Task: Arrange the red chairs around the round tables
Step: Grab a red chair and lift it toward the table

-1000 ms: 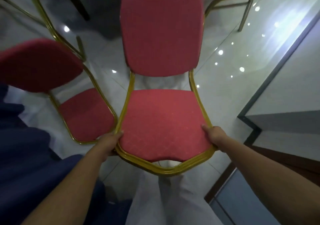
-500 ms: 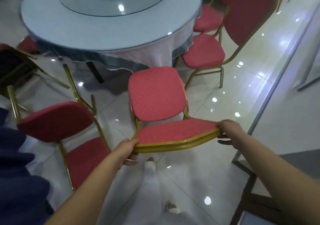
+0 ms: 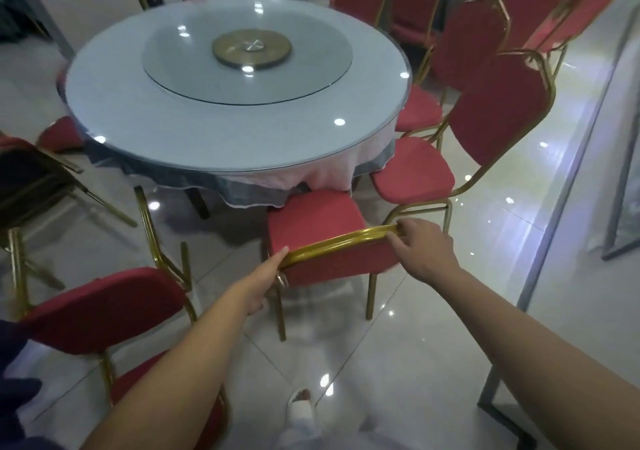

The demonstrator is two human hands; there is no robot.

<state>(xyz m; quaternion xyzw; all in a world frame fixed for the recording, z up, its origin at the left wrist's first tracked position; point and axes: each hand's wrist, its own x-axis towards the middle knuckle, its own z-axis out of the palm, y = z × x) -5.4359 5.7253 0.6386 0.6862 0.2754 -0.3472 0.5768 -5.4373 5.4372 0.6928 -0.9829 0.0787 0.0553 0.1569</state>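
A red chair (image 3: 311, 217) with a gold frame stands upright on the tiled floor. Its seat points at the round glass-topped table (image 3: 138, 131) and reaches just under the hanging tablecloth. Its backrest faces me. My left hand (image 3: 263, 283) grips the left end of the backrest's gold top rail, index finger stretched along it. At the rail's right end, my right hand (image 3: 426, 252) has its fingers curled over the rail.
Another red chair (image 3: 100, 307) stands close at my lower left. A further one (image 3: 498, 110) sits at the table's right, with more behind it. An overturned chair (image 3: 31, 179) lies at the left. A grey metal frame (image 3: 616, 172) borders the right. My sandalled foot (image 3: 301, 404) is below.
The chair, tilted steeply toward me a second ago, has swung upright and gone forward to the table's edge. Both hands stayed on the backrest rail. My view has risen to the table.
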